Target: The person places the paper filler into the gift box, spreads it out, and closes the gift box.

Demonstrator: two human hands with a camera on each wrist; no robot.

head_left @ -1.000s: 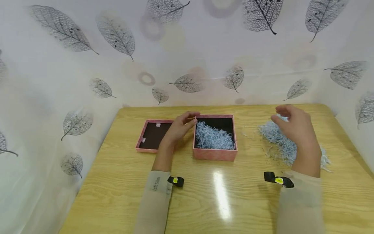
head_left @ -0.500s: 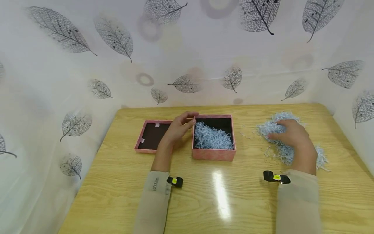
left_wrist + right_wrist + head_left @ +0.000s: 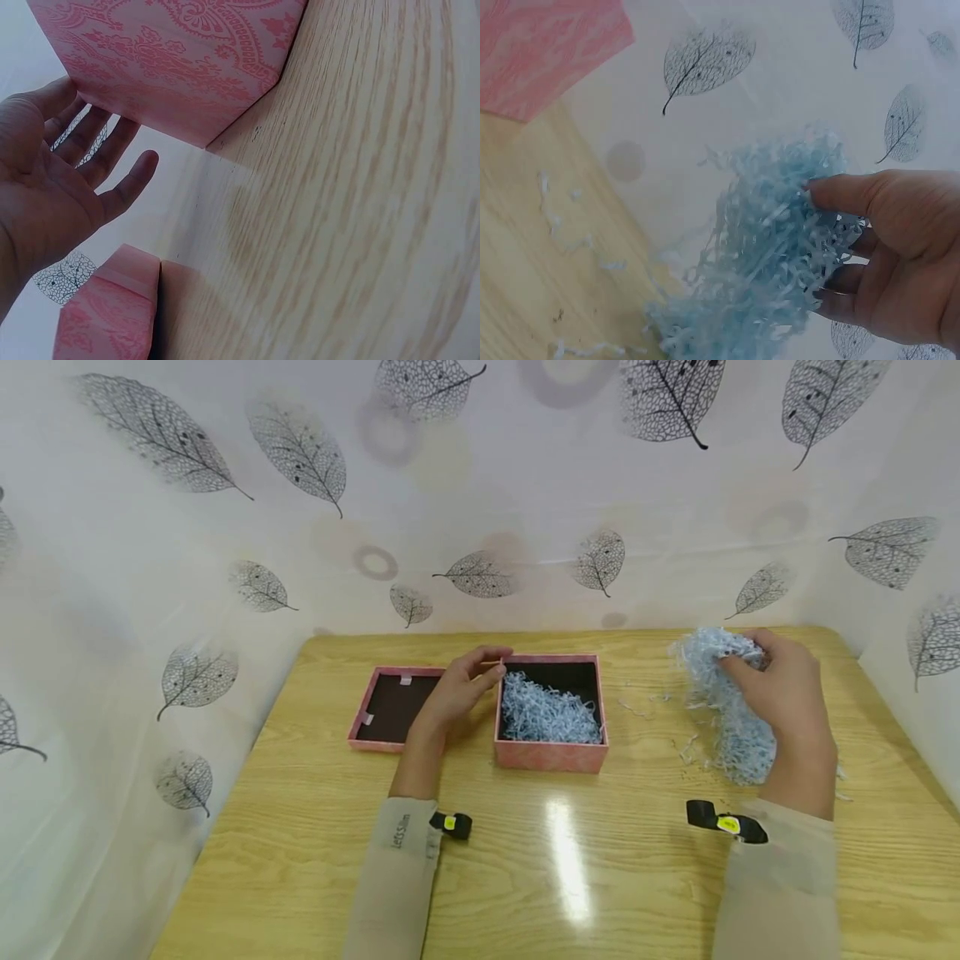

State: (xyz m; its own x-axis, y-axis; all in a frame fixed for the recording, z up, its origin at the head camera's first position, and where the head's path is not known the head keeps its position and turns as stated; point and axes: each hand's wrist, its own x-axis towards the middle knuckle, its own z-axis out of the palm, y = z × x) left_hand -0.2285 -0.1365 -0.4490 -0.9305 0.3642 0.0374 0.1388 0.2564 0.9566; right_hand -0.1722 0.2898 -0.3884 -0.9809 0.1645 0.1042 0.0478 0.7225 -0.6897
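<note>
A pink patterned box (image 3: 551, 757) with a black inside stands at mid-table, partly filled with light blue shredded paper (image 3: 546, 710). My left hand (image 3: 459, 692) holds its far left corner; in the left wrist view the thumb lies on the side wall and fingertips pass behind the edge, with the little finger off it. On the right, my right hand (image 3: 787, 693) pinches a large clump of blue shredded paper (image 3: 769, 240) between thumb and fingers. The clump is lifted and strands hang down from it. The palm and wrist hide part of the paper beneath.
The pink box lid (image 3: 377, 746), black inside up, lies left of the box, partly covered by the left forearm. Loose paper strands (image 3: 636, 708) are scattered between box and pile. A leaf-printed curtain (image 3: 480, 527) borders the table's back and sides.
My right hand went down onto the paper pile, gathered a clump and rose again with it. My left hand has stayed at the box corner.
</note>
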